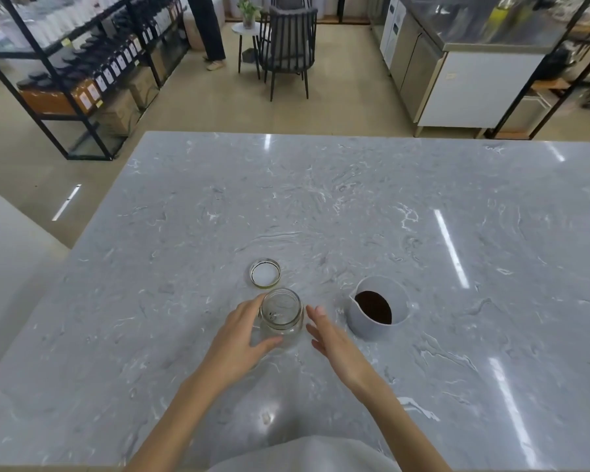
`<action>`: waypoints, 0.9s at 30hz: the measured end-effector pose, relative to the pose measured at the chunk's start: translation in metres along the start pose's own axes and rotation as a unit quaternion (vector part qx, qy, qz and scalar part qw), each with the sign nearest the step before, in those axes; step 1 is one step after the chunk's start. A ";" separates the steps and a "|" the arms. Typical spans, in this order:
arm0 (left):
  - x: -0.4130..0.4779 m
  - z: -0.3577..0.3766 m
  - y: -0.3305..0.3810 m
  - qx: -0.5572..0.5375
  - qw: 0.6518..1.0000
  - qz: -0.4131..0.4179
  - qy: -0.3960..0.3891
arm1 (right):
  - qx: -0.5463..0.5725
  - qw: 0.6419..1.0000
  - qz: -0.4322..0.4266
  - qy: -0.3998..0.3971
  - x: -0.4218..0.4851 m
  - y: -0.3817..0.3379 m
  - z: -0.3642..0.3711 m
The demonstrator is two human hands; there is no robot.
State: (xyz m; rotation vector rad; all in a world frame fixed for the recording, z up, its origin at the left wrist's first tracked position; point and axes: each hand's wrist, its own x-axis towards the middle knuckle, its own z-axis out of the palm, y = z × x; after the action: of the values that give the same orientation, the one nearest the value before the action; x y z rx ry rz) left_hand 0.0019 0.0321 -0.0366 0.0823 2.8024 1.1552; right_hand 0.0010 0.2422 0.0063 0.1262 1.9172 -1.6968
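An open clear glass jar (281,313) stands upright on the grey marble table (321,206), near its front. My left hand (242,330) holds the jar from the left, fingers round its far side and thumb at its base. My right hand (327,332) hovers just right of the jar with straight fingers, apart from the glass. The jar's lid (265,272) lies upside down right behind the jar. To the right stands a grey measuring cup (378,308) with a spout, holding dark brown powder.
Beyond the table's far edge are a dark chair (286,46), a small round side table (247,32) and a standing person's legs (208,28). Shelves of bottles (82,73) stand at the far left, a steel counter (457,63) at the far right.
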 end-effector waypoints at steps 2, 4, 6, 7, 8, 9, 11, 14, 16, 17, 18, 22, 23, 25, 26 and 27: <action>-0.002 -0.004 0.003 -0.010 1.000 0.007 -0.011 | -0.025 0.999 -0.042 0.013 -0.005 -0.003 -0.008; -0.005 -0.011 0.010 -0.024 0.999 0.027 -0.014 | -0.046 0.992 -0.111 0.042 -0.012 -0.009 -0.017; -0.004 -0.020 0.022 -0.028 0.997 0.070 0.002 | -0.060 0.973 -0.197 0.104 -0.021 -0.018 -0.032; -0.003 -0.025 0.030 -0.028 0.995 0.089 0.016 | -0.073 0.958 -0.236 0.149 -0.024 -0.022 -0.041; 0.001 -0.028 0.039 -0.027 0.994 0.104 0.030 | -0.100 0.937 -0.267 0.200 -0.025 -0.025 -0.053; 0.006 -0.031 0.049 -0.021 0.992 0.115 0.041 | -0.143 0.913 -0.288 0.251 -0.023 -0.028 -0.065; 0.019 -0.032 0.069 0.005 0.990 0.134 0.040 | -0.247 0.880 -0.273 0.300 -0.017 -0.030 -0.091; 0.047 -0.018 0.096 0.108 0.980 0.165 0.005 | -0.379 0.892 -0.133 0.209 0.000 -0.023 -0.121; 0.067 0.000 0.110 0.188 0.965 0.179 -0.039 | -0.438 0.885 -0.053 0.147 0.009 -0.014 -0.131; 0.075 0.010 0.116 0.215 0.957 0.184 -0.065 | -0.449 0.884 -0.031 0.130 0.013 -0.007 -0.133; 0.081 0.018 0.121 0.237 0.949 0.189 -0.089 | -0.430 0.895 -0.023 0.117 0.014 -0.002 -0.133; 0.094 0.047 0.132 0.255 0.930 0.190 -0.182 | -0.306 0.946 -0.043 0.094 0.010 0.013 -0.138; 0.095 0.053 0.133 0.238 0.934 0.184 -0.191 | -0.313 0.945 -0.048 0.088 0.008 0.014 -0.139; 0.096 0.059 0.133 0.206 0.946 0.175 -0.181 | -0.326 0.938 -0.063 0.099 0.007 0.017 -0.141; 0.096 0.061 0.132 0.196 0.950 0.172 -0.173 | -0.324 0.936 -0.072 0.115 0.007 0.018 -0.141; 0.096 0.061 0.131 0.187 0.953 0.169 -0.168 | -0.320 0.934 -0.083 0.132 0.007 0.019 -0.142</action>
State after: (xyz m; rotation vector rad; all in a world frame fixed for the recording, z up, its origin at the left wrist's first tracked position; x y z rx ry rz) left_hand -0.0852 0.1767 0.0051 0.7416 2.7098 0.5635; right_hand -0.0459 0.3767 -0.0090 -0.0651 2.6509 -1.1033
